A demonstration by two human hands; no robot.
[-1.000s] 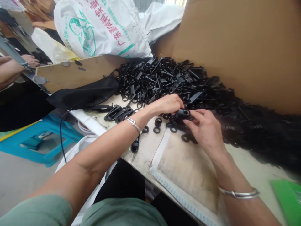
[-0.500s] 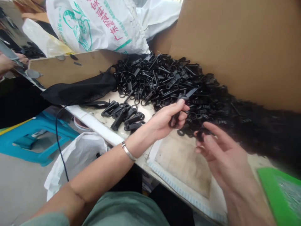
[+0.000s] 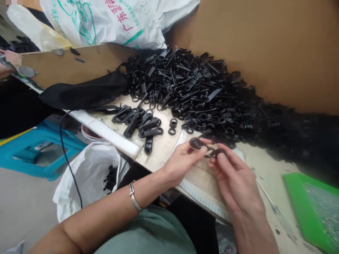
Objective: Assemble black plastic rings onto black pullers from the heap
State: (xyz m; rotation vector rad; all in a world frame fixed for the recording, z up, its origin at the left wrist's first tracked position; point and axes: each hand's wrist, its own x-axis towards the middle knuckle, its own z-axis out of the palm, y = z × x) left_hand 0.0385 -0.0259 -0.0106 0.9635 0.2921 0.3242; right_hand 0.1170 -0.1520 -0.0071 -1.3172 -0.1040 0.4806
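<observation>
My left hand (image 3: 184, 160) and my right hand (image 3: 233, 176) meet over a worn pad (image 3: 201, 183) at the table's near edge. Both pinch one small black plastic clip (image 3: 205, 148) between fingertips, left hand on its rounded end, right hand on the other end. Just beyond lies a big heap of the same black plastic clips (image 3: 196, 88) against a cardboard wall. A small group of clips (image 3: 141, 123) lies apart on the table to the left, with two loose rings (image 3: 172, 127) beside it.
A white plastic bag (image 3: 87, 173) holding some black parts hangs below the table edge at left. A black cloth (image 3: 84, 93) and a printed white sack (image 3: 106, 21) lie behind. A green tray (image 3: 315, 208) sits at right, a blue stool (image 3: 34, 155) on the floor. Another person's hand (image 3: 10, 58) shows far left.
My hands drew back from the heap toward the table's near edge. My right hand, open half a second ago, has closed onto the clip my left hand holds.
</observation>
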